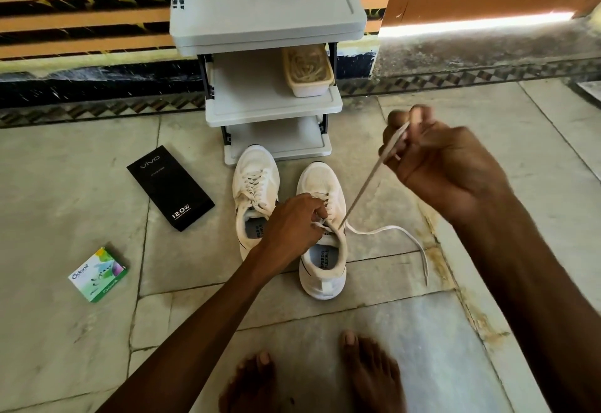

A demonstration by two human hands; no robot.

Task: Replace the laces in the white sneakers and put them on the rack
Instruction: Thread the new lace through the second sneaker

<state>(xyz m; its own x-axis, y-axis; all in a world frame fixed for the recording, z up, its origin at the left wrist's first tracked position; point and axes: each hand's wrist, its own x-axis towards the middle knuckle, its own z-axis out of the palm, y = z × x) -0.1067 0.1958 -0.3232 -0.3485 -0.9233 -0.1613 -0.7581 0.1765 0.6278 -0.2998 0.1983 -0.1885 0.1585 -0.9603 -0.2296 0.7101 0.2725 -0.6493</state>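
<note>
unlacing step: right hand (445,165) pinches lace (364,189) taut above right sneaker (323,230) on floor before rack (273,103); left hand (294,227) fingers curled at eyelets; next: free remaining crossings

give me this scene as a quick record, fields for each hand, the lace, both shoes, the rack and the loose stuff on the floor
left: left hand holds near sneaker at its upper eyelets
right: right hand raised, pinches lace
lace: taut from the near sneaker up to the right hand; other end trails loose on the floor
other shoe: far sneaker laced, on floor beside the near one
rack: grey rack just behind the shoes, tub on middle shelf
floor items: black box, green box
</note>
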